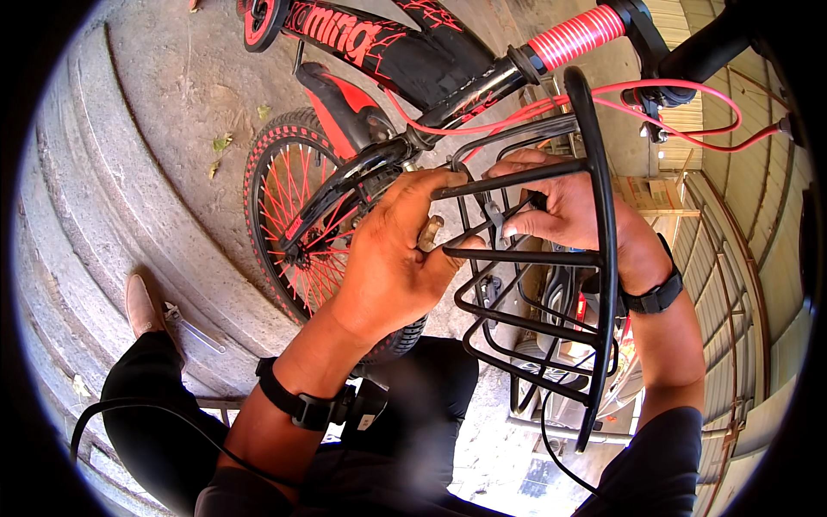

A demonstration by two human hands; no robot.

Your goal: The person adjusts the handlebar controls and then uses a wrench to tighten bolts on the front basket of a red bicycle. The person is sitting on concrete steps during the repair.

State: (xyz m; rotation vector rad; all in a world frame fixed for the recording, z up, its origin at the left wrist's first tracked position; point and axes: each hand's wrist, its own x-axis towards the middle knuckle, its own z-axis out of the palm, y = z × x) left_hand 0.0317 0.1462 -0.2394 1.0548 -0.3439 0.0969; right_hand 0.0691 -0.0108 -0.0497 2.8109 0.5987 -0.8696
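A black wire bicycle basket [534,257] is held sideways at the front of a black and red bicycle [405,52], beside its head tube. My left hand [388,258] is closed at the basket's bars on the wheel side, thumb against a bar. A small brownish piece [430,233] shows between its thumb and forefinger; its kind is unclear. Inside the basket, my right hand [560,202] is closed, with thumb and fingers pinched by a grey metal piece [495,221] and a small dark part. Bars and fingers partly hide what it grips.
The red-spoked front wheel [293,207] stands left of my hands. Red cables [689,86] loop from the handlebar above the basket. A metal tool [196,330] lies by my shoe [142,306] on curved concrete steps [112,189]. A ribbed wall [732,215] rises at right.
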